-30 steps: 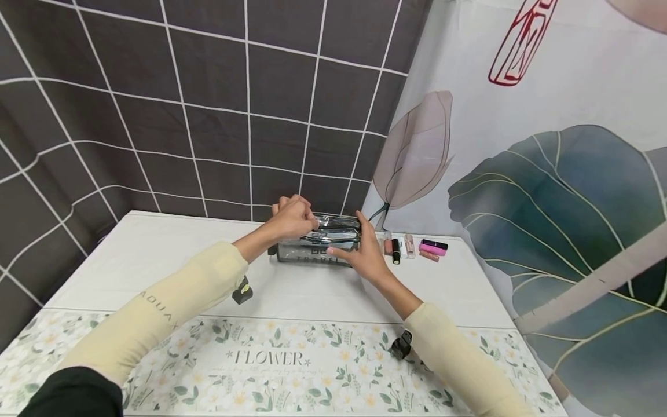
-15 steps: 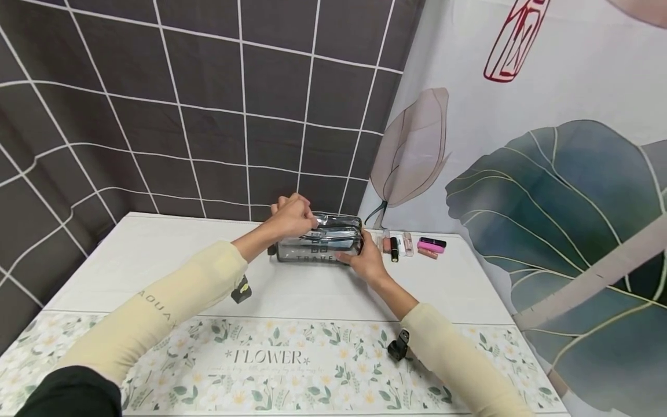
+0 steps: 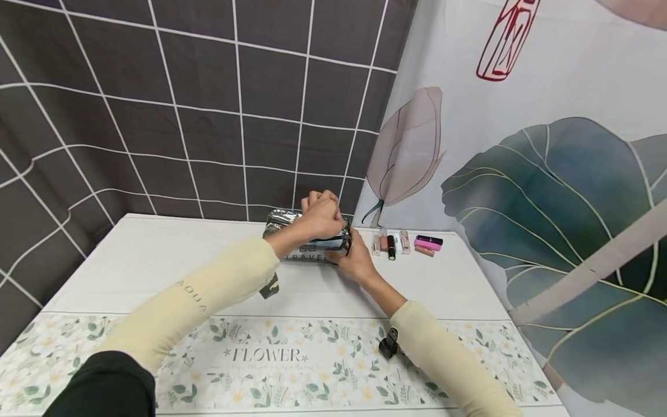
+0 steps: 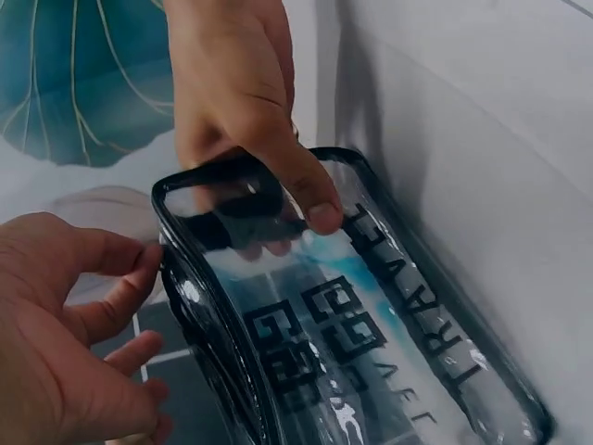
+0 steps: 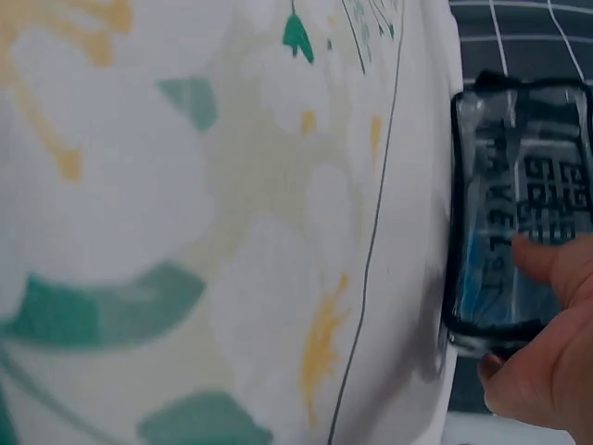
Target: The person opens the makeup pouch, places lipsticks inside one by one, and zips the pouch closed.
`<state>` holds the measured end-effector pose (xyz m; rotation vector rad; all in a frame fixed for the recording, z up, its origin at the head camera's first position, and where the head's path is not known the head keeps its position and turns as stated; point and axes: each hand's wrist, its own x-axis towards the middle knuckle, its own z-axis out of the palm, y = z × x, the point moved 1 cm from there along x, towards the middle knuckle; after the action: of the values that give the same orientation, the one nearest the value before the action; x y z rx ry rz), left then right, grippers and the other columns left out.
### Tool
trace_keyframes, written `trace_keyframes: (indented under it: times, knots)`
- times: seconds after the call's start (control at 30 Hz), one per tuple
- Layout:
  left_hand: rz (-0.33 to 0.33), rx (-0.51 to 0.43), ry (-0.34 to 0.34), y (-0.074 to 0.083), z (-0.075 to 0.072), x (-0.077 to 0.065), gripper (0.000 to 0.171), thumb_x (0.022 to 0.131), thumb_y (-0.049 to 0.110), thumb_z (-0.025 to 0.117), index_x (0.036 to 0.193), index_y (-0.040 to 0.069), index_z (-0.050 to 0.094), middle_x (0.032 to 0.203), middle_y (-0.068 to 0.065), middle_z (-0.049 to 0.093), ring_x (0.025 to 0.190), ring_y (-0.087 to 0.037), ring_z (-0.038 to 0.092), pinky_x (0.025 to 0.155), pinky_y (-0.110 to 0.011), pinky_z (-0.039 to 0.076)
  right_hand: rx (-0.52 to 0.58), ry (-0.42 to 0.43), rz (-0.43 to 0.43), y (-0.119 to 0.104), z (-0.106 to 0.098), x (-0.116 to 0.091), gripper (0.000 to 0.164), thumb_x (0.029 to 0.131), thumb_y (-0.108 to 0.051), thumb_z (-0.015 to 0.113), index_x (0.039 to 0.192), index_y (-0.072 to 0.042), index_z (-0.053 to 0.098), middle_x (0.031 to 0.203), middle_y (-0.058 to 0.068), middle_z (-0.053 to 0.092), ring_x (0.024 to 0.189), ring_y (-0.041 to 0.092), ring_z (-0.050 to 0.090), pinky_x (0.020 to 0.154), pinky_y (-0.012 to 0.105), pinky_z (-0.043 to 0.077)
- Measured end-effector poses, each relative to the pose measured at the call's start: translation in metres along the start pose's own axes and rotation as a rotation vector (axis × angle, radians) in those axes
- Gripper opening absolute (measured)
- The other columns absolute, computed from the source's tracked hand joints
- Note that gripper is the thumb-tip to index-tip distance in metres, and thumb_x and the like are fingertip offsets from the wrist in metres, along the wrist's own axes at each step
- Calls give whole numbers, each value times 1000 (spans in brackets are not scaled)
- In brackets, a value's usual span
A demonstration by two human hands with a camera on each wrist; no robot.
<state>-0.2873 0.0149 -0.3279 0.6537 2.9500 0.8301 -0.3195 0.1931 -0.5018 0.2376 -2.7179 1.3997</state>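
Observation:
A clear travel toiletry bag (image 3: 281, 218) with black piping and "TRAVEL" lettering stands near the back of the table. My left hand (image 3: 322, 218) is over its top, toward the right end. In the left wrist view, thumb and index finger of the left hand (image 4: 69, 324) pinch at the bag's zipped edge; any zipper pull is hidden by the fingertips. My right hand (image 3: 358, 259) grips the right end of the bag, its thumb on the lettered front, as the right wrist view of the bag (image 5: 500, 199) also shows. Something light blue shows inside through the plastic.
Right of the bag lie several lipsticks and small cosmetics, among them a black tube (image 3: 391, 248) and a pink tube (image 3: 428, 244). A dark tiled-pattern cloth (image 3: 208, 116) hangs behind. A floral runner (image 3: 271, 376) covers the table's front.
My left hand has moved right along the top edge of the bag, toward the right hand. The right hand has closed more round the bag's end. The view has shifted slightly.

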Motion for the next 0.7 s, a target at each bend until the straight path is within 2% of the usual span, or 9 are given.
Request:
trace_keyframes:
  times: [0.17,0.27,0.33,0.4,0.5,0.6,0.7]
  knots:
    - [17,38,1,6,5,3,36,105,18,60,69,18,60,167,-10,53,152,-39,38,126,-56,26,-26,-76,-54,22,-9,4,111,88,-43,98,176,-15,36,173,17,53,162,40,50,133,62,41]
    - [7,38,-2,3,7,3,41,107,19,59,66,18,59,168,-10,53,151,-39,38,124,-56,27,-61,-120,-112,22,-12,2,104,92,-43,95,174,-12,39,174,20,51,163,41,48,134,63,40]
    - [-1,29,-4,1,7,2,42,108,19,59,65,19,60,168,-10,53,151,-40,38,123,-56,27,-94,-121,-154,19,-13,0,98,93,-41,93,171,-8,43,172,22,52,162,43,48,134,64,39]
    - [-2,21,-4,2,6,2,40,107,20,60,67,18,62,168,-10,53,152,-41,37,122,-56,27,-169,-91,-161,12,-14,-5,92,95,-42,91,165,-2,48,164,25,56,155,44,52,129,63,44]
    - [-2,11,-4,4,3,2,36,107,19,61,71,17,65,170,-11,51,152,-42,36,122,-57,27,-315,-38,-118,0,-16,-16,82,97,-53,86,147,7,59,140,27,65,131,43,59,115,62,51]
    - [-1,9,-10,5,1,2,33,106,19,61,73,16,65,170,-11,51,152,-42,36,123,-57,26,-442,3,-87,-6,-14,-25,76,102,-61,77,127,10,66,118,28,68,109,43,58,102,60,50]
    - [-7,9,-15,6,0,2,35,107,20,60,72,16,61,170,-11,50,152,-42,35,123,-57,25,-510,7,-108,-9,-13,-29,64,109,-53,70,120,10,68,108,27,70,102,45,61,98,60,52]
